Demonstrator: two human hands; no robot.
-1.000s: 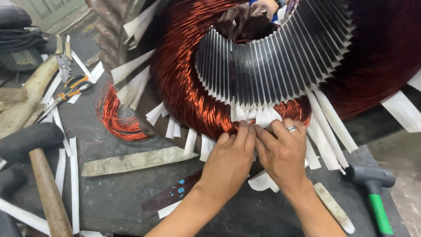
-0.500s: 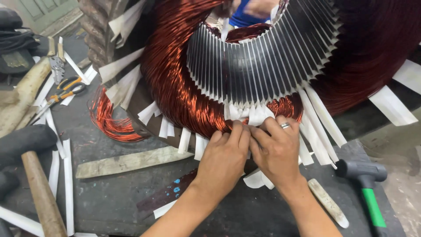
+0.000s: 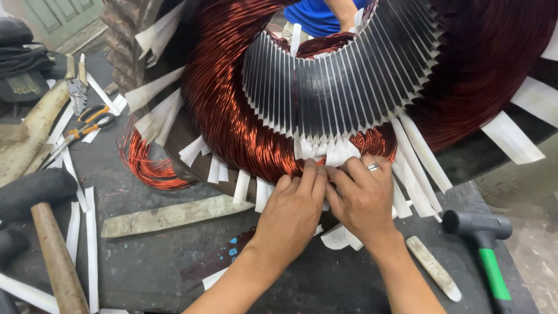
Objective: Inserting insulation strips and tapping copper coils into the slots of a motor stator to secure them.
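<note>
White insulation paper (image 3: 325,152) at the lower edge of the stator core (image 3: 343,87) is pinched between both sets of fingertips: the left hand (image 3: 293,212) and the ringed right hand (image 3: 363,197) press together just below frame centre, each closed on that folded slip where it meets the copper winding (image 3: 232,116). Compared with a moment ago the hands sit a touch lower and tighter to each other, the paper bunched more between them, which reads as the slip being worked into its slot, though the slot itself is hidden behind the fingers. Out from there, a flat wooden wedge (image 3: 174,214) lies at left on the dark, grimy bench (image 3: 145,267), a green-handled mallet (image 3: 482,244) at lower right, orange-handled scissors (image 3: 87,119) at upper left.
</note>
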